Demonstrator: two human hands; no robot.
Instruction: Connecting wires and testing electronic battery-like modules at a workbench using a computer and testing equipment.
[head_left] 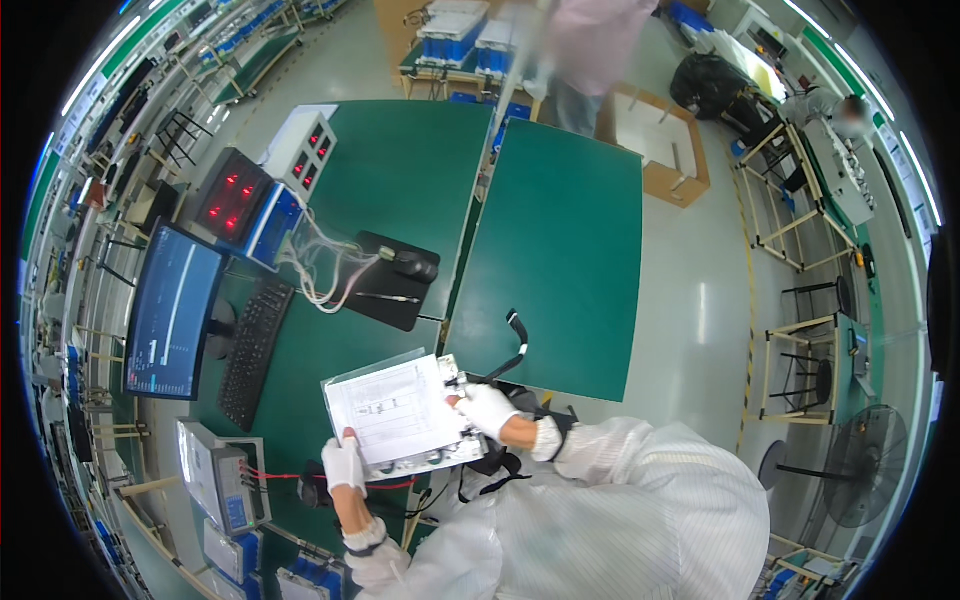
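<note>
A white printed paper sheet point(392, 410), with a clear plastic edge showing along its top, lies tilted in front of me. Under and beside it shows a pale board-like assembly point(447, 457) with small parts along its right and lower edges. My left hand point(343, 466), in a white glove with bare fingertips, is closed on the sheet's lower left edge. At the right edge, my gloved right hand point(488, 411) has its fingers bent and its thumb side against the paper, close to the board's parts. The paper covers most of the board.
Left stand a monitor point(172, 311), a black keyboard point(254, 352) and devices with red displays point(232, 198). A mouse point(415, 265) and cables rest on a black mat point(376, 307). A black cable point(521, 343) lies on the green table point(560, 240). A person point(597, 50) stands beyond it.
</note>
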